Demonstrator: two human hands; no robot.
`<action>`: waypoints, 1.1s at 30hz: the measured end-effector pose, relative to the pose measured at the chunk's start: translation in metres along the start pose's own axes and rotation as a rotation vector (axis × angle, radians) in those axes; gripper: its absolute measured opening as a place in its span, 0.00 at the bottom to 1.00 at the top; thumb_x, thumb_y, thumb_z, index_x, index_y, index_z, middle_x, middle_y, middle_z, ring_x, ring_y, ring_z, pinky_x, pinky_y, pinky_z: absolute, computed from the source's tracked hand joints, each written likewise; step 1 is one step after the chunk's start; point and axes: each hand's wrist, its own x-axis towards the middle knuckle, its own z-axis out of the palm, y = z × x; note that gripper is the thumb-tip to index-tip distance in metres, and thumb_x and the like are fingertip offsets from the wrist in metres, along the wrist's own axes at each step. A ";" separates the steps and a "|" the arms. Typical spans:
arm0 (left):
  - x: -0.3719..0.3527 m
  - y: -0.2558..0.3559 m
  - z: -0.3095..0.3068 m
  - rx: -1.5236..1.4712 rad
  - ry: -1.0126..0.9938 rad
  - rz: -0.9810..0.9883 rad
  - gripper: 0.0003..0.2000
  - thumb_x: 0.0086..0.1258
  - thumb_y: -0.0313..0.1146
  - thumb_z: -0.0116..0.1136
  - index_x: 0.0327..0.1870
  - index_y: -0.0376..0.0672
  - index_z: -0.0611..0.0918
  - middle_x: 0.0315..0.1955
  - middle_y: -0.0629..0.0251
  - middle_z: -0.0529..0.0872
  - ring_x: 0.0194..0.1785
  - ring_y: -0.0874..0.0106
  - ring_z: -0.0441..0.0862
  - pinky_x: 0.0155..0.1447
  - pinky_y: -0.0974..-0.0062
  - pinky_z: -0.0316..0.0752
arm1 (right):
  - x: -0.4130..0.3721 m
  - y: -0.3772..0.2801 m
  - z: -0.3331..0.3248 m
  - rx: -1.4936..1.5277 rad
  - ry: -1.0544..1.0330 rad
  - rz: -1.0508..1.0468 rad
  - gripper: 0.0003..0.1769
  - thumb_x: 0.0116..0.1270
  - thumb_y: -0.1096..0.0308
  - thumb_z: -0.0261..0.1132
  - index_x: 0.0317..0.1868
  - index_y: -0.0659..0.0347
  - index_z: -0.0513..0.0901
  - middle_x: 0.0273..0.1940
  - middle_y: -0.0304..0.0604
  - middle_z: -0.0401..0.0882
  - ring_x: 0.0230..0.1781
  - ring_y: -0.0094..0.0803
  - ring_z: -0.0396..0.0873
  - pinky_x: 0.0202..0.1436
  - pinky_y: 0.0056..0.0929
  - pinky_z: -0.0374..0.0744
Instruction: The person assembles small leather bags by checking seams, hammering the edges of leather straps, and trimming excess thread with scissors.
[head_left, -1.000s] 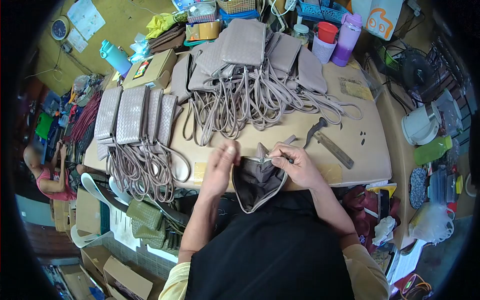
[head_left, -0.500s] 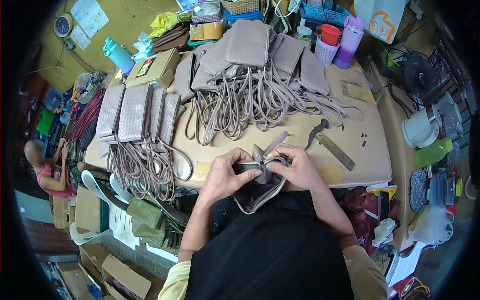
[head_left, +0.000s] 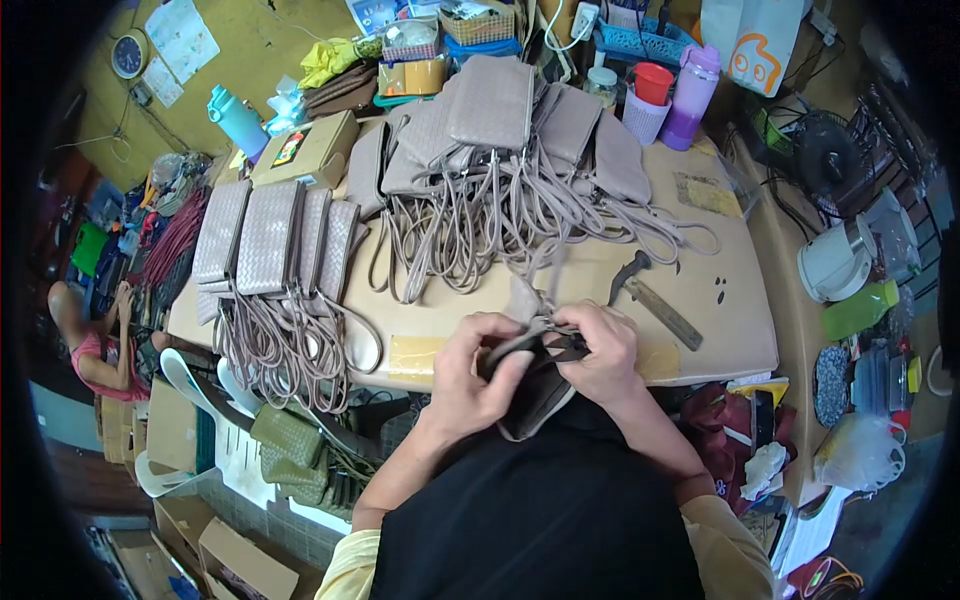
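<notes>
Between my hands, at the table's front edge, is a taupe zippered pouch [head_left: 537, 402] with its mouth spread and its dark inside showing. My left hand [head_left: 478, 372] grips the left side of the mouth, thumb across the rim. On the opposite side my right hand [head_left: 606, 352] pinches the rim near the zipper end. A thin strap of the same colour runs from the pouch up over the table, blurred. Just right of my right hand lies a hammer [head_left: 662, 312] with a dark head and wooden handle.
Stacked taupe pouches [head_left: 490, 105] with looped straps fill the table's back; woven ones [head_left: 268, 240] lie at left. A cardboard box [head_left: 325, 150], a teal bottle [head_left: 237, 120] and a purple bottle [head_left: 690, 100] stand behind. Another person [head_left: 105, 345] sits at far left.
The pouch has turned and its mouth gapes wider between my hands, which have moved slightly down. Its strap end now reaches farther up over the table. The hammer lies still.
</notes>
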 end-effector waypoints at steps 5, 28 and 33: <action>0.025 -0.041 -0.020 -0.031 -0.033 -0.165 0.16 0.74 0.33 0.51 0.57 0.33 0.73 0.55 0.61 0.76 0.52 0.75 0.75 0.55 0.76 0.71 | 0.005 0.009 0.000 0.265 0.229 -0.087 0.17 0.44 0.84 0.67 0.36 0.62 0.76 0.24 0.42 0.75 0.18 0.33 0.74 0.23 0.27 0.70; 0.027 -0.005 -0.007 -0.048 0.104 0.056 0.15 0.75 0.36 0.51 0.32 0.32 0.80 0.22 0.68 0.71 0.28 0.77 0.66 0.32 0.75 0.59 | 0.027 0.017 -0.028 -0.089 0.267 -0.281 0.10 0.47 0.72 0.68 0.31 0.62 0.79 0.24 0.45 0.78 0.21 0.42 0.77 0.26 0.34 0.74; 0.016 -0.006 0.003 -0.067 0.155 0.023 0.13 0.75 0.35 0.51 0.37 0.32 0.82 0.24 0.68 0.78 0.29 0.79 0.72 0.35 0.79 0.66 | 0.021 0.014 -0.028 0.393 0.016 0.404 0.03 0.54 0.78 0.64 0.31 0.65 0.80 0.25 0.34 0.79 0.26 0.21 0.74 0.33 0.23 0.72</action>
